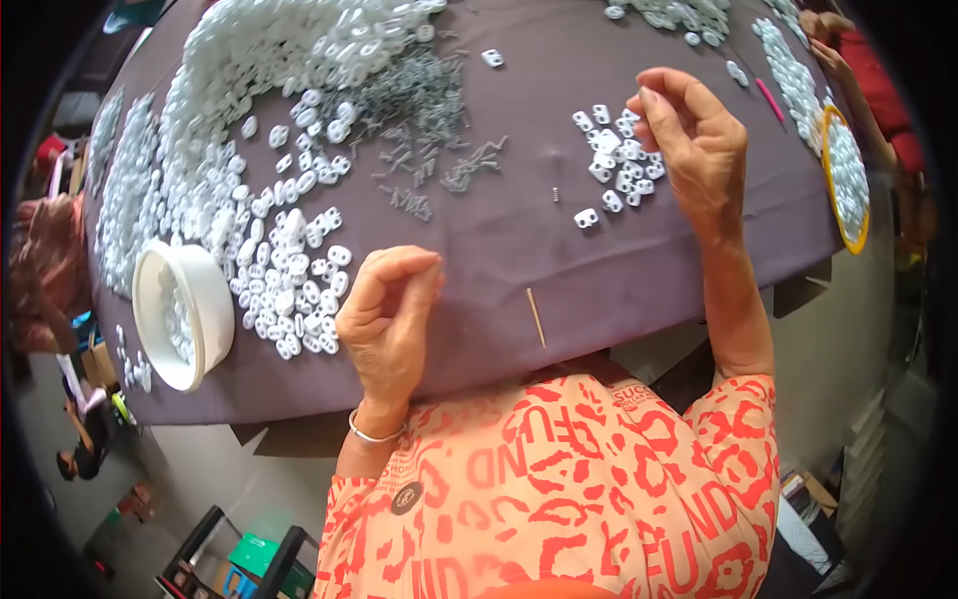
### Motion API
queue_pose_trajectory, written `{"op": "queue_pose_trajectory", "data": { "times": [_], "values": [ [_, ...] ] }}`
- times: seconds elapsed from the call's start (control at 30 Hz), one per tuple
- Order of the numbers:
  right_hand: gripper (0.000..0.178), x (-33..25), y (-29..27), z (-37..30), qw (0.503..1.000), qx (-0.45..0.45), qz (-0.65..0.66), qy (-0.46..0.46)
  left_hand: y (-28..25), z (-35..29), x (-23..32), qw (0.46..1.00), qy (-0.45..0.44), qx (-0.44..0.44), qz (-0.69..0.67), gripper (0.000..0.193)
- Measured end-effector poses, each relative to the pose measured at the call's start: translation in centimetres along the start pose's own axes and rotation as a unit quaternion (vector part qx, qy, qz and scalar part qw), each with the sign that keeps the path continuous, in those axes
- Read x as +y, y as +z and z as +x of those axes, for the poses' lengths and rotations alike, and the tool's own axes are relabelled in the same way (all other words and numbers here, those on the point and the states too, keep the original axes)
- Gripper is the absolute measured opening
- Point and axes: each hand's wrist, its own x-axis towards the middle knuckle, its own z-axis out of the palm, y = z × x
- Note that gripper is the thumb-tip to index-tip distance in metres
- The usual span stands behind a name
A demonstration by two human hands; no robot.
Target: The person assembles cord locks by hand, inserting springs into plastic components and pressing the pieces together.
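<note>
My left hand [389, 319] is raised over the table's near side, its thumb and fingers pinched together. If anything is between those fingertips, it is hidden. Just left of it lies a loose heap of small white oval plastic pieces [284, 285]. My right hand [699, 150] hovers at the right edge of a group of small white two-holed plastic pieces [629, 165]. Its thumb and fingertips are curled together, and I cannot make out anything in them. Between my hands, a thin wooden stick [537, 317] and a tiny metal piece [556, 195] lie on the cloth.
Thin bent metal pins [419, 100] lie piled beside a large mound of white pieces [230, 80]. A white tub [215, 319] stands at the left edge. A yellow-rimmed basket [827, 165] and a pink pen-like tool [769, 100] are at the right, near another person's arm [833, 62].
</note>
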Motion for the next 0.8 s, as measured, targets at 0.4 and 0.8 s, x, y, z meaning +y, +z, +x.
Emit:
{"op": "queue_pose_trajectory", "data": {
  "times": [0.4, 0.8],
  "values": [
    [0.010, -1.2, 3.1, -1.0, 0.934, -0.253, -0.182, -0.172, -0.8, 0.4, -0.5, 0.912, 0.269, 0.002, 0.310, 0.026],
    [0.019, -2.6, 6.4, -2.4, 0.875, -0.331, -0.262, -0.237, -0.4, 0.2, -0.5, 0.890, 0.271, -0.010, 0.366, 0.019]
  ]
}}
